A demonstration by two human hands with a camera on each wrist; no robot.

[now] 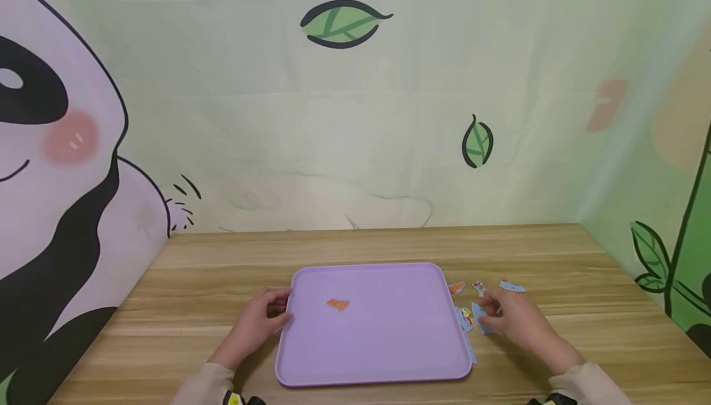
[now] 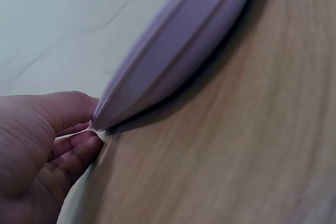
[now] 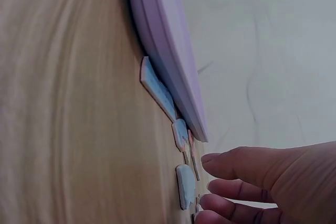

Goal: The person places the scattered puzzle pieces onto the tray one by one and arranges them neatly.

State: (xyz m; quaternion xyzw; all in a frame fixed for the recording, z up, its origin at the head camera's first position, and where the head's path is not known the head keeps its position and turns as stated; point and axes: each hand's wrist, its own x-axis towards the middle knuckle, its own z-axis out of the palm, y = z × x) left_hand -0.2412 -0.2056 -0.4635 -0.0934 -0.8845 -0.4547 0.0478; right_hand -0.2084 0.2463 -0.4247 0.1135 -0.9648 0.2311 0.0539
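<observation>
A purple tray point(image 1: 378, 331) lies on the wooden table, with a small orange puzzle piece point(image 1: 338, 304) on its left half. My left hand point(image 1: 257, 318) touches the tray's left rim, thumb and forefinger apart along it. Over several flat printed pieces to the tray's right is my right hand point(image 1: 516, 321), its thumb and fingertips near a light blue piece point(image 1: 482, 318). In the right wrist view, a gap shows between thumb and fingers, and nothing is visibly held. A blue and yellow piece point(image 1: 464, 317) lies against the tray's right edge.
An orange piece point(image 1: 457, 288), a small multicoloured piece point(image 1: 479, 288) and a blue piece point(image 1: 511, 286) lie farther back. Another blue piece point(image 3: 157, 88) sticks out from under the tray's right side. A printed cloth backdrop point(image 1: 250, 115) stands behind the table point(image 1: 233, 257).
</observation>
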